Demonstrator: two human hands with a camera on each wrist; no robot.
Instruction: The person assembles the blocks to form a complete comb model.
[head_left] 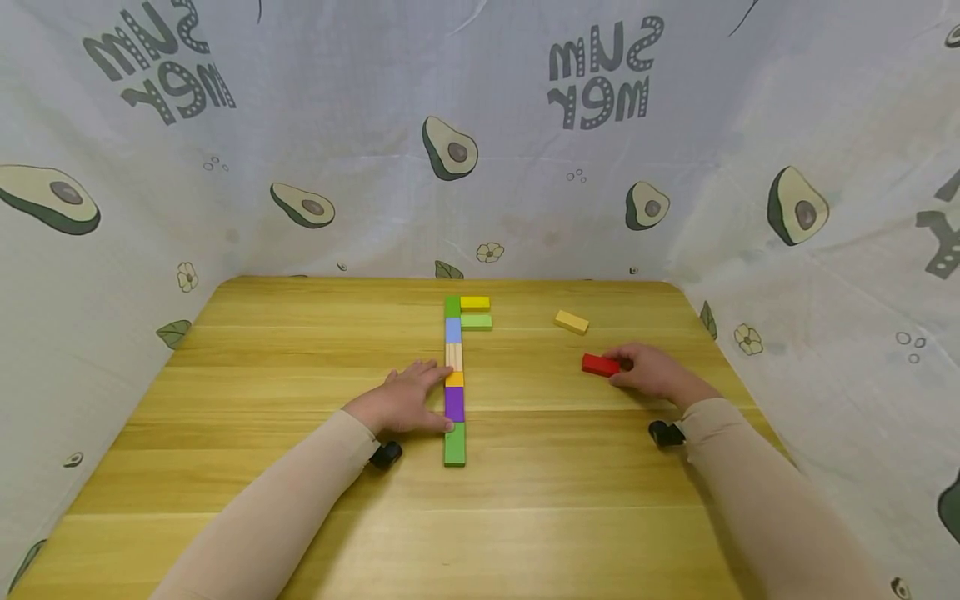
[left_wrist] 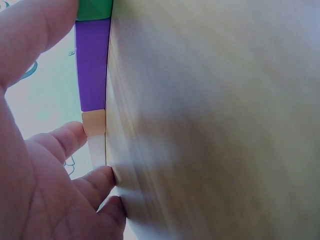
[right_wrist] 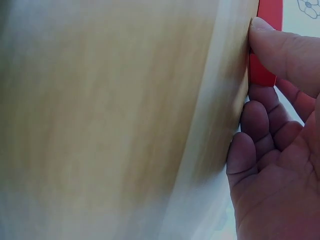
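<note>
A column of blocks runs down the middle of the table, with a purple block [head_left: 454, 404] [left_wrist: 93, 65] above a green one [head_left: 454, 444] at the near end. The left hand [head_left: 405, 402] [left_wrist: 55, 185] touches the column's left side, thumb by the purple-green joint and a fingertip at the orange block [head_left: 454, 379] [left_wrist: 94, 123]. On the right, the right hand [head_left: 651, 372] [right_wrist: 280, 150] pinches the right end of a red block [head_left: 598, 365] [right_wrist: 263, 72], which lies on the table. Yellow [head_left: 475, 304] and light green [head_left: 476, 322] blocks stick out rightward from the column's far end.
A pale yellow block [head_left: 572, 322] lies tilted beyond the red one. The wooden table [head_left: 315, 333] ends at a printed cloth [head_left: 510, 208] behind and at both sides. Black devices [head_left: 386, 455] are at both wrists.
</note>
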